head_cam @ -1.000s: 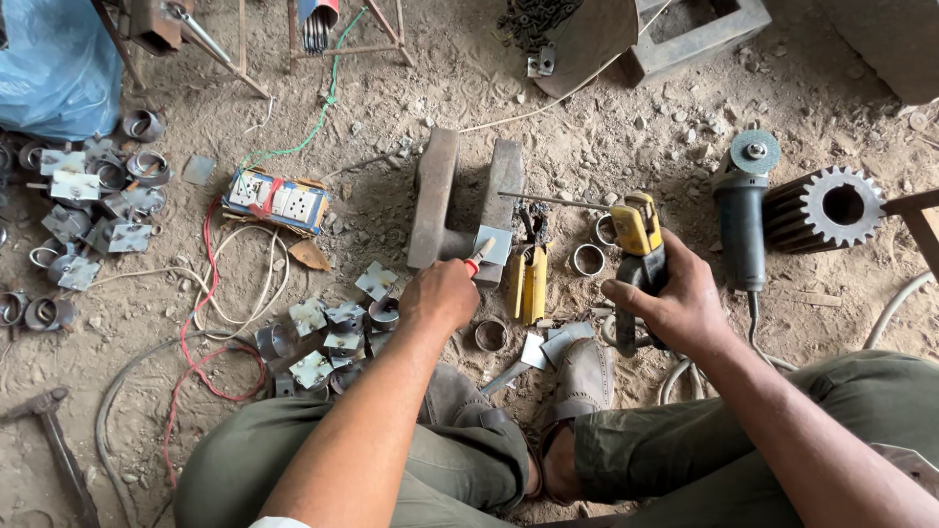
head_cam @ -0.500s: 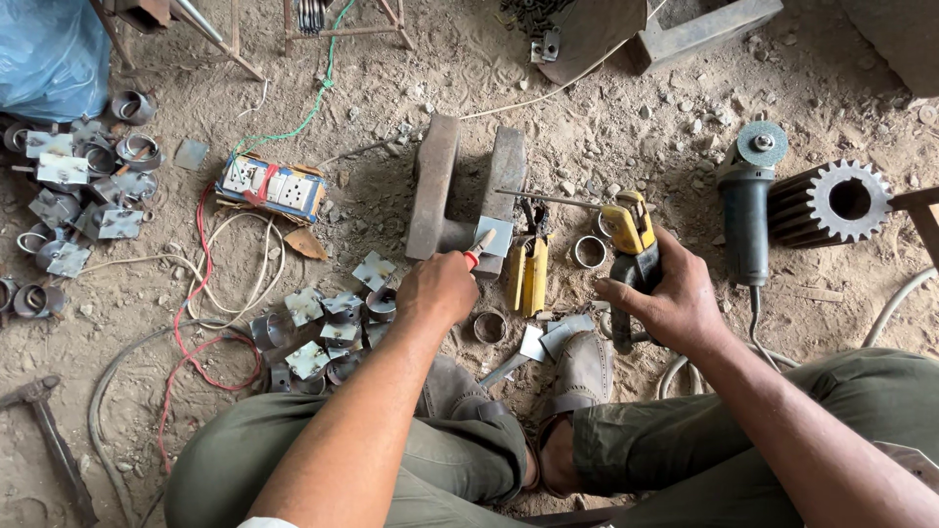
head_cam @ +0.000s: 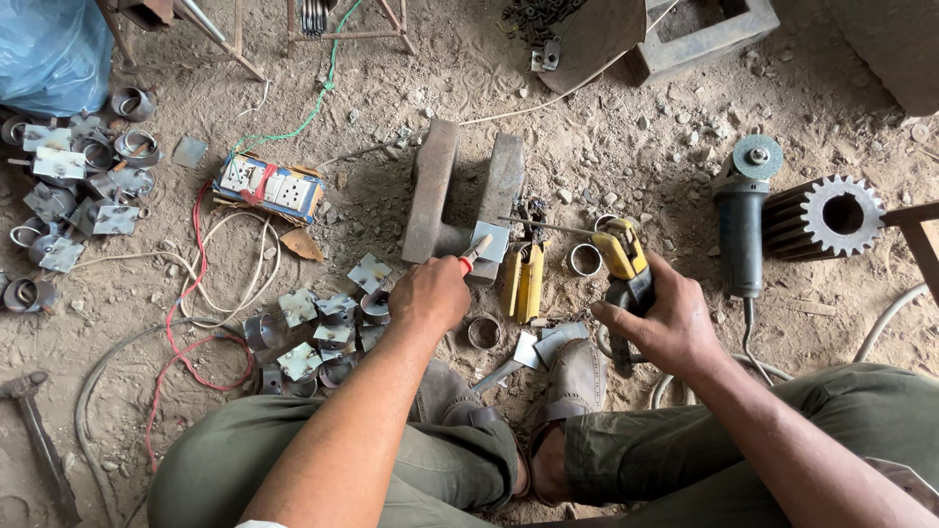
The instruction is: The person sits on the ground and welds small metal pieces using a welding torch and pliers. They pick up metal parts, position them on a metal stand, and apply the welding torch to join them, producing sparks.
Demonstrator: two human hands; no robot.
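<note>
My left hand (head_cam: 428, 293) is closed on red-handled pliers (head_cam: 473, 253) that grip a small square metal plate (head_cam: 490, 241) against the rusty steel block (head_cam: 465, 196). My right hand (head_cam: 661, 323) grips the black handle of a yellow welding electrode holder (head_cam: 620, 252); its thin rod (head_cam: 548, 226) reaches left towards the plate. A yellow clamp (head_cam: 525, 281) lies on the dirt between my hands, a loose metal ring (head_cam: 585, 260) beside it.
Cut plates and rings (head_cam: 323, 328) lie left of my knee; several more are piled at far left (head_cam: 68, 196). A power strip (head_cam: 269, 186) with red and white cables, an angle grinder (head_cam: 741, 220), a large gear (head_cam: 827, 215) and a hammer (head_cam: 39, 440) surround me.
Both hands have stayed on the pliers and electrode holder; the rod tip has edged slightly closer to the plate. My head has shifted a little.
</note>
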